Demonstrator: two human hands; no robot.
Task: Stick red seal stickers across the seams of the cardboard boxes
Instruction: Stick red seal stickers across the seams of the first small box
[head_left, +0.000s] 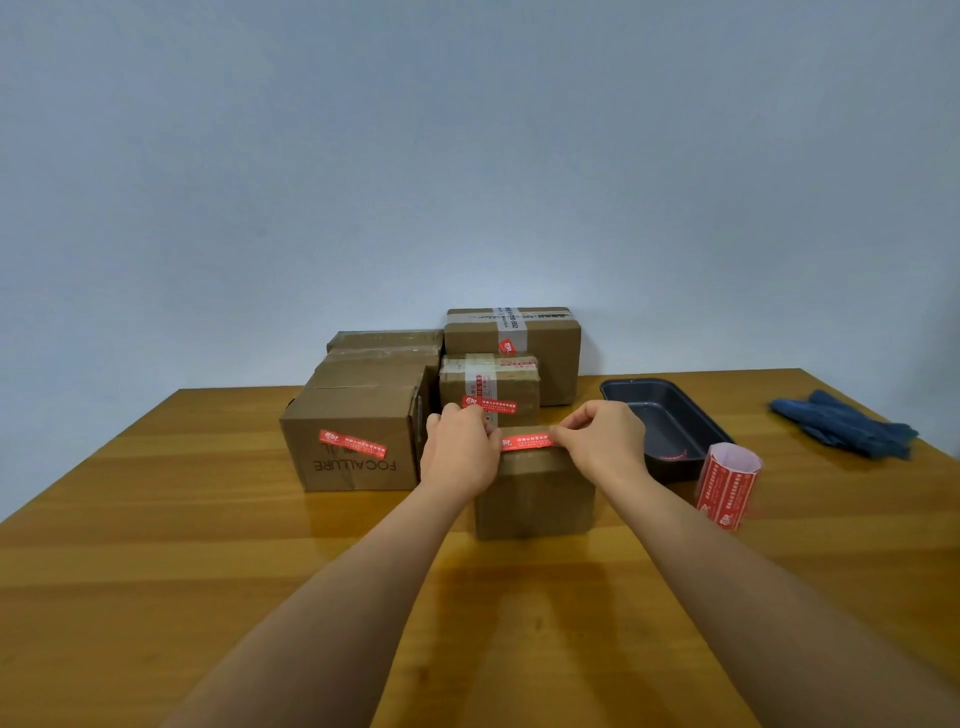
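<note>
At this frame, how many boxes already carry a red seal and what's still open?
Three boxes show seals: the FOCALLURE box, the taped middle box and the rear box. The left hand and right hand pinch a red sticker over the front box. The flat boxes show none; whether they need one is unclear.

Red stickers (525, 442) with white print, brown boxes (535, 493), dark grey tray (670, 415), blue cloth (841, 423), honey-streaked wooden bench (208, 545).

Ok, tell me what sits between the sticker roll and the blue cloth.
Nothing: in the head view, only bare wooden table lies between the red sticker roll and the blue cloth. The dark tray sits behind the roll, outside that stretch.
</note>
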